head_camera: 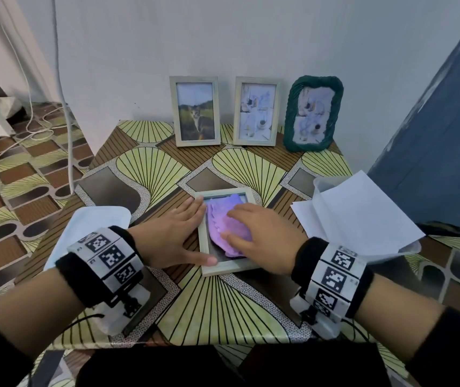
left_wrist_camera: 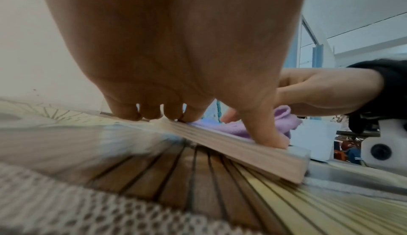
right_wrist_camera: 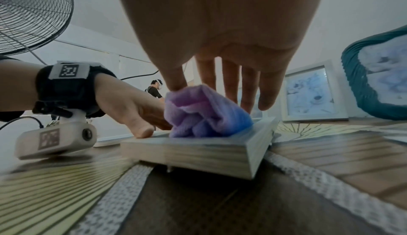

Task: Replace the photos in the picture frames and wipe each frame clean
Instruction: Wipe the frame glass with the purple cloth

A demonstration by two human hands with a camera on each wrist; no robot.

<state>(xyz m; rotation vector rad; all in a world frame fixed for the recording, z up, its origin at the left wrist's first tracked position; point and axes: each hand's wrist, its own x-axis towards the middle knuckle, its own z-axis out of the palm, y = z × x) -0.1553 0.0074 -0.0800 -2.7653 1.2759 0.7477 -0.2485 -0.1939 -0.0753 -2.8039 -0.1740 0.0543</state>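
Note:
A pale wooden picture frame point(head_camera: 224, 268) lies flat in the middle of the table. A crumpled purple cloth point(head_camera: 224, 222) sits on its glass. My right hand point(head_camera: 254, 233) presses flat on the cloth with straight fingers; in the right wrist view the cloth point(right_wrist_camera: 204, 115) bunches under that palm. My left hand point(head_camera: 178, 236) holds the frame's left rail steady, with fingers straight along the far corner and the thumb on the near corner. The left wrist view shows the frame's side point(left_wrist_camera: 237, 150) under those fingers point(left_wrist_camera: 132, 113).
Three frames stand against the back wall: a cat photo point(head_camera: 195, 111), a coffee-cup photo point(head_camera: 256, 111) and a green woven frame point(head_camera: 311, 114). White paper sheets point(head_camera: 357, 216) lie at the right, a white sheet point(head_camera: 89, 230) at the left. Cables point(head_camera: 66, 121) hang at the left.

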